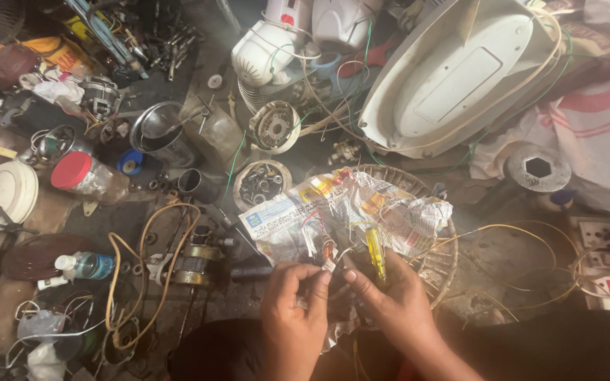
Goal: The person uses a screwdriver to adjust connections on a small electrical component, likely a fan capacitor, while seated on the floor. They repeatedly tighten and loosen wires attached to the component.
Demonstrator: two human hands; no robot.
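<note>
Both hands pinch thin wire ends over the crumpled newspaper [340,212], the left hand [292,303] with its fingertips and the right hand [390,296] also holding a yellow-handled screwdriver [375,254], so I judge its tip could slip and nick the wires [323,247].

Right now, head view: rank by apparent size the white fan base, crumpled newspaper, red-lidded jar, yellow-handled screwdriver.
1. White fan base
2. Crumpled newspaper
3. Red-lidded jar
4. Yellow-handled screwdriver, partly hidden in the right hand, so its rank is unsure.
</note>
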